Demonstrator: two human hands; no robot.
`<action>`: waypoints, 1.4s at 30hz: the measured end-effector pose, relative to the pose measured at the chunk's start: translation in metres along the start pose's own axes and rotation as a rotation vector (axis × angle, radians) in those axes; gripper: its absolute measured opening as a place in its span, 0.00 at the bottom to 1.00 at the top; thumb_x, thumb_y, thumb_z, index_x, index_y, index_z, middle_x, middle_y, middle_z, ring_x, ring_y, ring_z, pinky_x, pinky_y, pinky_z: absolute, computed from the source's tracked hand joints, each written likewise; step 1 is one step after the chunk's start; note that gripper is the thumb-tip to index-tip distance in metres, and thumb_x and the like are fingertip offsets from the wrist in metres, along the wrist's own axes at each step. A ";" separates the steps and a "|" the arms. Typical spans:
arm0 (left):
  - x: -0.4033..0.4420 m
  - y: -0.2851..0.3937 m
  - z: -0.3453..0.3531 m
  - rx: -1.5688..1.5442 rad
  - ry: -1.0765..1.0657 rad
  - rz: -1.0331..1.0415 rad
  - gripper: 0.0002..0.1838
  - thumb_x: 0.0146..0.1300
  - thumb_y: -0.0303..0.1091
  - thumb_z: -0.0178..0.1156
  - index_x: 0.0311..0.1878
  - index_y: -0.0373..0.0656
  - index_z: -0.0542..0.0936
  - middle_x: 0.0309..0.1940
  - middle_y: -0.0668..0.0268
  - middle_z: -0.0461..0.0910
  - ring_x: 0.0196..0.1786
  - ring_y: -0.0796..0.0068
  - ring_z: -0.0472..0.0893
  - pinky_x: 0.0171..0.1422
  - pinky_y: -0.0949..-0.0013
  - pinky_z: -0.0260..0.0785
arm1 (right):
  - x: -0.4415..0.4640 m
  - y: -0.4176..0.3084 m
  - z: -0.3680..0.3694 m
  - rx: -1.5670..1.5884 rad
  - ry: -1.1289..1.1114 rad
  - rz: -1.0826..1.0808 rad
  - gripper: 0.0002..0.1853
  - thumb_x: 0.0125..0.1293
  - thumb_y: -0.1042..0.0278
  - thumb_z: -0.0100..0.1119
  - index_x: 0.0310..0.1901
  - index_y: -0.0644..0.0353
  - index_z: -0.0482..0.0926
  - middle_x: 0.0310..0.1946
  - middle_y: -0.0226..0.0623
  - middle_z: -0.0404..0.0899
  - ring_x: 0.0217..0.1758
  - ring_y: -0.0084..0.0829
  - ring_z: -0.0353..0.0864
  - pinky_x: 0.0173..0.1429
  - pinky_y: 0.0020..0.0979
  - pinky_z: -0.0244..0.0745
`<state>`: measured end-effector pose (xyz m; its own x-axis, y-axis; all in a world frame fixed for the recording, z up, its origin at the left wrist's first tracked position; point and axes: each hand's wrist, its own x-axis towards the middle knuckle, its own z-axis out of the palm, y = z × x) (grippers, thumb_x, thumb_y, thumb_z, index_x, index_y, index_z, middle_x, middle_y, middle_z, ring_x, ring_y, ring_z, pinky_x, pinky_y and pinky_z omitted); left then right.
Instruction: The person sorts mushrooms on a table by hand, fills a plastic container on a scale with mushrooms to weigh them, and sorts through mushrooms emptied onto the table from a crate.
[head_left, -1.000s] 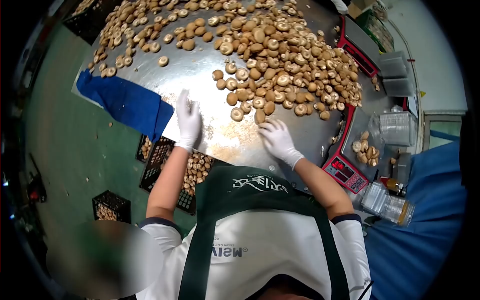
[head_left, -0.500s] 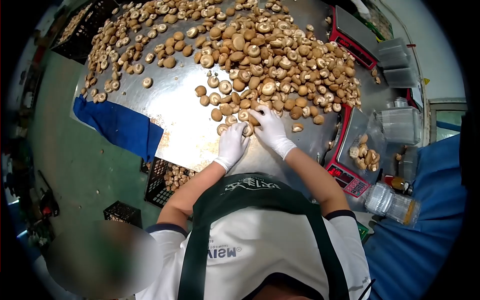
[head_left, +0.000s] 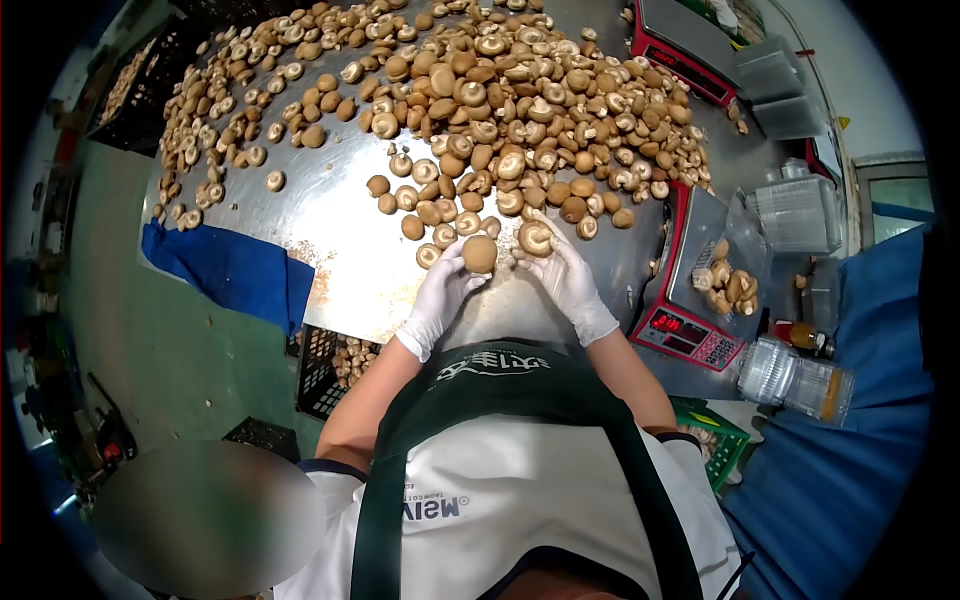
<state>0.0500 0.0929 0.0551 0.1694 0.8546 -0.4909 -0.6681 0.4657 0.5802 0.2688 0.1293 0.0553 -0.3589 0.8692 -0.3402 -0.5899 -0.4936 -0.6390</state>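
Observation:
Both my hands wear white gloves over the near side of a metal table (head_left: 370,290). My left hand (head_left: 440,298) is closed on a mushroom with its round brown cap (head_left: 480,254) facing up. In my right hand (head_left: 570,280) is another mushroom (head_left: 535,238), turned so its pale underside and stem show. The two mushrooms are a short distance apart. Just beyond my hands spreads a large heap of brown mushrooms (head_left: 520,130), some cap up and some stem up.
Right of my hands, a red scale (head_left: 690,335) carries a clear bag of mushrooms (head_left: 725,285). Clear plastic boxes (head_left: 795,225) are stacked beyond it. A blue cloth (head_left: 235,275) hangs over the left edge. Black crates (head_left: 320,370) and a green crate (head_left: 725,440) stand below.
Both hands have lifted a mushroom each off the near edge of the heap and moved slightly apart. The whole view has shifted a little, showing more of the green crate.

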 end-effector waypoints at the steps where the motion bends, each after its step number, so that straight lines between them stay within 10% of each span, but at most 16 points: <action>1: 0.000 0.001 -0.002 -0.094 -0.026 -0.061 0.28 0.69 0.34 0.43 0.72 0.39 0.63 0.57 0.52 0.77 0.52 0.61 0.82 0.58 0.63 0.76 | -0.002 0.001 0.002 0.045 -0.008 0.008 0.27 0.78 0.63 0.42 0.75 0.61 0.58 0.63 0.44 0.73 0.59 0.42 0.79 0.62 0.40 0.74; 7: -0.015 0.012 0.002 -0.309 -0.237 -0.188 0.26 0.69 0.34 0.41 0.69 0.36 0.64 0.57 0.48 0.77 0.47 0.58 0.82 0.57 0.59 0.77 | -0.012 0.004 0.016 0.073 -0.015 0.059 0.28 0.77 0.64 0.42 0.75 0.64 0.55 0.65 0.48 0.70 0.60 0.44 0.78 0.64 0.41 0.74; 12: -0.023 0.014 0.004 -0.660 -0.274 -0.407 0.35 0.75 0.65 0.39 0.59 0.39 0.72 0.30 0.65 0.69 0.26 0.75 0.67 0.33 0.73 0.63 | -0.023 0.003 0.029 0.000 -0.085 0.052 0.27 0.77 0.63 0.43 0.73 0.64 0.58 0.65 0.45 0.70 0.65 0.40 0.74 0.65 0.42 0.73; 15: -0.024 0.014 0.003 -0.711 -0.405 -0.439 0.33 0.75 0.64 0.39 0.53 0.41 0.74 0.28 0.65 0.68 0.23 0.77 0.65 0.32 0.73 0.60 | -0.028 0.002 0.034 0.008 -0.086 0.037 0.27 0.76 0.63 0.44 0.73 0.64 0.58 0.65 0.45 0.70 0.67 0.38 0.73 0.66 0.43 0.72; 22: -0.026 0.003 0.016 -0.334 -0.410 -0.393 0.33 0.74 0.65 0.38 0.47 0.42 0.75 0.25 0.67 0.70 0.24 0.74 0.68 0.32 0.71 0.61 | -0.049 -0.009 0.040 -0.297 -0.002 -0.119 0.24 0.74 0.64 0.51 0.68 0.64 0.68 0.58 0.38 0.76 0.58 0.31 0.78 0.61 0.34 0.76; 23: -0.031 0.002 0.035 -0.208 -0.130 -0.387 0.31 0.76 0.62 0.37 0.48 0.42 0.75 0.26 0.66 0.74 0.26 0.74 0.71 0.33 0.72 0.64 | -0.053 -0.011 0.032 -0.454 0.004 -0.137 0.21 0.73 0.65 0.53 0.65 0.63 0.72 0.55 0.35 0.77 0.56 0.25 0.78 0.57 0.28 0.76; 27: -0.020 -0.031 0.058 0.188 -0.202 -0.401 0.21 0.79 0.50 0.45 0.57 0.42 0.73 0.36 0.69 0.77 0.34 0.78 0.74 0.38 0.76 0.67 | -0.085 -0.017 0.035 -0.995 0.132 -0.376 0.19 0.69 0.72 0.58 0.61 0.60 0.74 0.50 0.40 0.78 0.52 0.30 0.80 0.57 0.30 0.75; 31: -0.006 -0.039 0.119 0.515 -0.545 -0.337 0.21 0.78 0.46 0.48 0.62 0.40 0.71 0.38 0.70 0.74 0.35 0.83 0.72 0.39 0.78 0.66 | -0.124 -0.055 0.015 -0.698 0.274 -0.290 0.20 0.66 0.74 0.61 0.60 0.62 0.75 0.51 0.40 0.80 0.53 0.29 0.80 0.56 0.30 0.76; 35: 0.006 -0.050 0.211 0.770 -0.605 -0.017 0.24 0.73 0.34 0.58 0.69 0.46 0.69 0.38 0.73 0.69 0.35 0.88 0.70 0.36 0.83 0.63 | -0.183 -0.126 -0.027 -1.099 0.751 -0.929 0.20 0.65 0.78 0.61 0.60 0.61 0.76 0.53 0.42 0.79 0.54 0.35 0.79 0.59 0.32 0.74; 37: 0.019 -0.063 0.256 1.001 -0.676 0.359 0.28 0.69 0.36 0.61 0.71 0.41 0.67 0.58 0.61 0.74 0.58 0.72 0.75 0.63 0.69 0.69 | -0.201 -0.150 -0.061 -1.228 1.082 -1.141 0.21 0.65 0.81 0.60 0.60 0.63 0.75 0.55 0.42 0.78 0.59 0.39 0.77 0.65 0.35 0.71; 42: 0.071 -0.129 0.317 1.555 -0.746 0.905 0.40 0.61 0.48 0.66 0.71 0.38 0.65 0.67 0.49 0.69 0.71 0.52 0.66 0.75 0.53 0.57 | -0.217 -0.151 -0.125 -1.606 1.222 -0.948 0.25 0.61 0.77 0.64 0.62 0.61 0.75 0.60 0.45 0.76 0.65 0.48 0.73 0.69 0.42 0.68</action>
<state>0.3781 0.1661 0.1516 0.7018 0.6357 0.3214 0.3296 -0.6898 0.6447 0.5265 0.0186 0.1395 0.4497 0.6735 0.5867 0.8668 -0.1705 -0.4686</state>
